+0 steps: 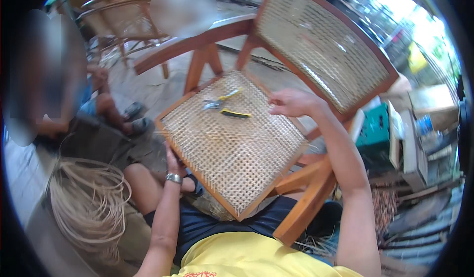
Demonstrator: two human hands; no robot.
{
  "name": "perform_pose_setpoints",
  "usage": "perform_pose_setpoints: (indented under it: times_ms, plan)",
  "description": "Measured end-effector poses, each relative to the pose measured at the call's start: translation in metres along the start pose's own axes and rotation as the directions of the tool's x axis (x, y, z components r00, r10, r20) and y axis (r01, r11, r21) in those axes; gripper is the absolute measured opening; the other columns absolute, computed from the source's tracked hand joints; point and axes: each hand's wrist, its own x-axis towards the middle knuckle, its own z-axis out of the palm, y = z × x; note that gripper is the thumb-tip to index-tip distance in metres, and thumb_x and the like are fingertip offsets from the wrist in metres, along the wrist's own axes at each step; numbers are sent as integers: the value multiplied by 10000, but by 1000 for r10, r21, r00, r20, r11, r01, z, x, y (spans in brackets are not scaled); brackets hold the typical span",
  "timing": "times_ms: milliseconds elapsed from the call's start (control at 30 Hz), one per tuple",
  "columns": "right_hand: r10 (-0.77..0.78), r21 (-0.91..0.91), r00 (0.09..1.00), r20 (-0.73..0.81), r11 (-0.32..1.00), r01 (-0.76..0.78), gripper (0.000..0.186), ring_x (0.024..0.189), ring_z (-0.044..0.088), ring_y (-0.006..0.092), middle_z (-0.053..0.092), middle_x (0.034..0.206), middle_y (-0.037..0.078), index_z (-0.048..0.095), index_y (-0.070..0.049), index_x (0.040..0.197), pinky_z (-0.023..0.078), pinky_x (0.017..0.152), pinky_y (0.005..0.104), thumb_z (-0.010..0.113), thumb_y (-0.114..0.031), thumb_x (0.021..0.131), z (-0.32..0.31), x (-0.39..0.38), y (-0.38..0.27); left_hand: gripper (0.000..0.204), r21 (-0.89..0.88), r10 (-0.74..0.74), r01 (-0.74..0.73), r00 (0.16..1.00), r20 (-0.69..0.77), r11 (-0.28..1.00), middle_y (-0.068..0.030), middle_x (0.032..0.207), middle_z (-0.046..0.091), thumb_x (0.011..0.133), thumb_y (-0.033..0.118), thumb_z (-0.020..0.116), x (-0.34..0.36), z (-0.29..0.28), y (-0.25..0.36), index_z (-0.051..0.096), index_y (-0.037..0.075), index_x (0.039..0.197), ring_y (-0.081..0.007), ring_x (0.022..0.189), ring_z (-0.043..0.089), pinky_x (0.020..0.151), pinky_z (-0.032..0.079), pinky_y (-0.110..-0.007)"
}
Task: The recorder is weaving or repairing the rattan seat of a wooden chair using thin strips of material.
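Note:
A wooden armchair with a woven cane seat (232, 153) stands tilted before me, its cane backrest (321, 45) at the upper right. My left hand (173, 162) lies against the left edge of the seat frame, fingers stretched out and partly hidden by the frame. Over the right part of the seat hovers my right hand (294, 103), its fingers curled together; whether a thin strand is in them cannot be made out. Pliers with yellow handles (223, 99) and a yellow-and-black tool (236, 113), perhaps a utility knife, rest on the weave. Loose strands cross the seat.
A coil of pale cane strips (89, 203) hangs at the lower left. Another person (106, 104) sits at the left, near a second cane chair (123, 25). To the right are a green crate (374, 129), boxes (434, 102) and scrap wood.

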Motion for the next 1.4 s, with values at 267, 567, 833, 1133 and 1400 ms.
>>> perform_pose_setpoints:
  times_ms: [267, 567, 833, 1133, 1400]
  plan:
    - [124, 40, 992, -3, 991, -124, 549, 1106, 630, 313, 670, 1157, 176, 587, -67, 1314, 477, 984, 404, 614, -465, 937, -21, -15, 16, 739, -146, 33, -16, 993, 113, 989, -85, 1364, 582, 981, 689, 359, -9, 3, 2, 454, 126, 1450, -271, 1188, 591, 983, 509, -441]
    - [548, 230, 789, -277, 835, -499, 865, 1288, 544, 368, 544, 1395, 253, 151, -155, 1592, 400, 1127, 437, 655, -336, 914, -37, -38, 66, 834, -223, -67, 98, 988, 142, 970, -105, 1422, 533, 936, 753, 359, -8, 10, 1, 418, 127, 1484, -315, 1233, 551, 1039, 459, -489]
    - [538, 403, 802, -259, 815, -417, 1009, 1235, 585, 376, 650, 1244, 244, -5, -79, 1593, 385, 1135, 421, 672, -367, 903, -38, -39, 57, 831, -257, 20, 7, 995, 101, 966, -124, 1468, 491, 954, 734, 335, -12, 13, 0, 369, 119, 1513, -328, 1264, 533, 1082, 429, -496]
    - [589, 432, 612, -529, 807, -403, 1036, 1071, 668, 364, 698, 1110, 218, -111, 8, 1557, 488, 995, 436, 639, -347, 938, -39, -35, 50, 845, -239, 28, -14, 998, 55, 971, -116, 1496, 465, 952, 742, 314, -10, 22, -3, 345, 127, 1532, -320, 1290, 514, 1085, 422, -489]
    - [444, 364, 292, -847, 885, -290, 1008, 779, 710, 280, 723, 860, 109, -65, 43, 1547, 560, 755, 408, 653, -310, 933, -45, -29, 44, 804, -276, 10, 8, 998, 66, 961, -114, 1499, 462, 980, 706, 295, -8, 15, 0, 346, 123, 1531, -321, 1291, 515, 1092, 419, -486]
